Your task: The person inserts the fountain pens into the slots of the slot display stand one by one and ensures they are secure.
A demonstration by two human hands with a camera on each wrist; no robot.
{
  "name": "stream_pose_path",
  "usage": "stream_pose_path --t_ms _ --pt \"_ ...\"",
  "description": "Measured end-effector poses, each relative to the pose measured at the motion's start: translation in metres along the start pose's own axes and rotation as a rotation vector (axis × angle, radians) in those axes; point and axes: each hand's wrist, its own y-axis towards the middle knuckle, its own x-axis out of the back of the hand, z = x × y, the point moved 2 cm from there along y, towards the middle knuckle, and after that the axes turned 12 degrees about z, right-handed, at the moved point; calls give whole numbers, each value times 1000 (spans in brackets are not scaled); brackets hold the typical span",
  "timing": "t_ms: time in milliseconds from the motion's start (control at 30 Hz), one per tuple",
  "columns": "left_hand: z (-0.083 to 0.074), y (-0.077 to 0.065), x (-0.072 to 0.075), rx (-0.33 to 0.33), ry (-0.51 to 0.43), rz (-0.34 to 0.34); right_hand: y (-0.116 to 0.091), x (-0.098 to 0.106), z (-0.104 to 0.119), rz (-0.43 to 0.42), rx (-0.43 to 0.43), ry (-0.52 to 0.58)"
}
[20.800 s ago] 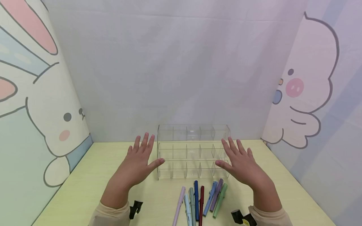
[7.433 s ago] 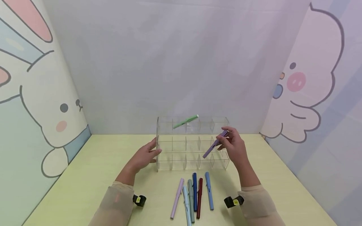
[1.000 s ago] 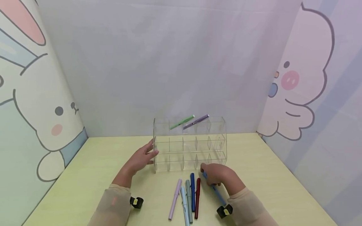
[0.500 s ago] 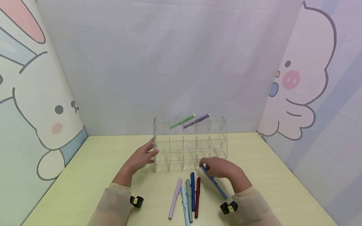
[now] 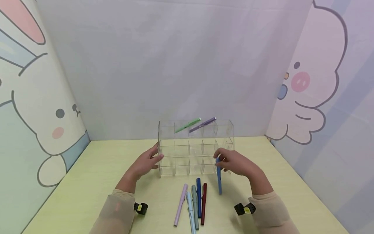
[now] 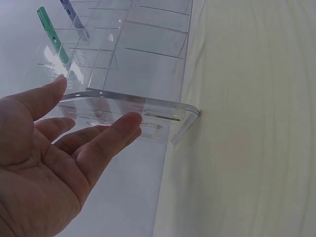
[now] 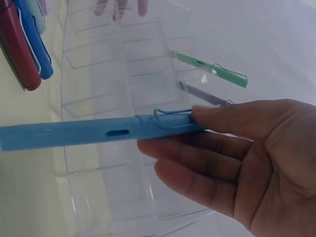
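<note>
Blue pen (image 5: 219, 179) just in front of clear rack (image 5: 181, 171), right hand (image 5: 236, 162) pinching clip end; loose pinch could swivel it into divider (image 5: 203, 166). Left hand (image 5: 144, 164), fingers relaxed, at rack's side; bumped rack might skid.

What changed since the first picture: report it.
The green pen and purple pen went from the table up to the top row of the clear rack. The right hand picked up the blue pen; the left hand moved to the rack's left end. The rack and five other pens stayed about in place.
</note>
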Motion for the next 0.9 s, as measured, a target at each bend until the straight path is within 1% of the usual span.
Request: stream_pose_path --t_ms 100,300,400,533,767,900 --pt "1 1 0 -2 -3 -1 -5 9 -6 -56 41 59" --pt "3 2 0 -2 -7 -7 -11 24 -18 -147 137 227" --pt "3 2 0 -5 -12 -5 -14 31 -23 -218 198 296" --pt "3 2 0 -7 -6 -4 -17 39 -28 -362 298 395" --pt "3 2 1 -6 -8 8 -19 43 -31 -677 511 663" --pt "1 2 1 -6 -4 6 -19 46 -31 -827 590 811"
